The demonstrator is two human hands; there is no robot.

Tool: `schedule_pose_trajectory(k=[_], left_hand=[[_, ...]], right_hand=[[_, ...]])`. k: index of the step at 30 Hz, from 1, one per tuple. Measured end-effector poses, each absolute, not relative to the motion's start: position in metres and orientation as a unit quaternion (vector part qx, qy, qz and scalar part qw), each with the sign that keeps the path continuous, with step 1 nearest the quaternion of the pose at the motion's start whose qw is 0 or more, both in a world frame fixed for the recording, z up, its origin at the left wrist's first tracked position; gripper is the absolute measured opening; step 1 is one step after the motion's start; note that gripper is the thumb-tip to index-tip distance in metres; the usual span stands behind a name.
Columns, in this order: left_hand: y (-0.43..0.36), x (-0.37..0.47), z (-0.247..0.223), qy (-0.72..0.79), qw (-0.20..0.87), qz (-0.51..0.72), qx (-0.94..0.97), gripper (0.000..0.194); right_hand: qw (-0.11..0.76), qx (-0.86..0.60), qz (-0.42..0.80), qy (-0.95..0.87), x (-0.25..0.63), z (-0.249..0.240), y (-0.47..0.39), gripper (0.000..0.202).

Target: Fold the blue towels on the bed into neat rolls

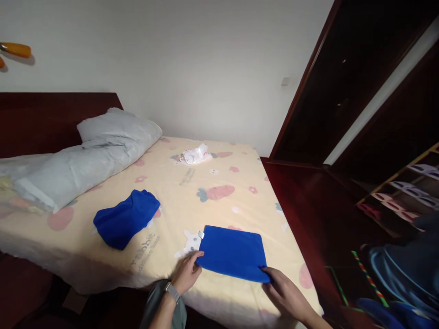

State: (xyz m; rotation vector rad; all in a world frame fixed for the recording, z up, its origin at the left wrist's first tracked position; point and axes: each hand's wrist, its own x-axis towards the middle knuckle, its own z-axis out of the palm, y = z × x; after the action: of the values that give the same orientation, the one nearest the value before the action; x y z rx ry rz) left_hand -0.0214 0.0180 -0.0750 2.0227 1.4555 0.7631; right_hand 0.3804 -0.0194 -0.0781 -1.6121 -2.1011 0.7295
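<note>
Pinching the folded blue cloth (231,252), left hand (187,273) on its near-left corner, right hand (284,292) on its near-right (crumpled cloth (126,219) to its left)!

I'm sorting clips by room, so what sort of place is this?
Most likely a bedroom, judging by the carrot-print bedsheet, the dark headboard and the bunched pale grey quilt near it.

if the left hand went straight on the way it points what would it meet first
Most likely the flat blue cloth, whose near-left corner the left hand holds; it might skim over it, since depth is hard to judge here.
</note>
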Motion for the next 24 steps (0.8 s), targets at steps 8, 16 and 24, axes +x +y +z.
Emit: schedule_pose_trajectory(k=[8,16,24], left_hand=[[0.038,-0.009,-0.093,0.588,0.247,0.338,0.692,0.036],[0.040,0.000,-0.099,0.611,0.194,0.343,0.687,0.036],[0.039,-0.006,-0.100,0.586,0.221,0.346,0.698,0.044]], right_hand=[[0.310,-0.629,0.362,-0.613,0.373,-0.081,-0.008,0.043],[0.340,-0.636,0.357,-0.594,0.370,-0.097,-0.001,0.050],[0.357,-0.648,0.361,-0.568,0.371,-0.089,0.005,0.047]])
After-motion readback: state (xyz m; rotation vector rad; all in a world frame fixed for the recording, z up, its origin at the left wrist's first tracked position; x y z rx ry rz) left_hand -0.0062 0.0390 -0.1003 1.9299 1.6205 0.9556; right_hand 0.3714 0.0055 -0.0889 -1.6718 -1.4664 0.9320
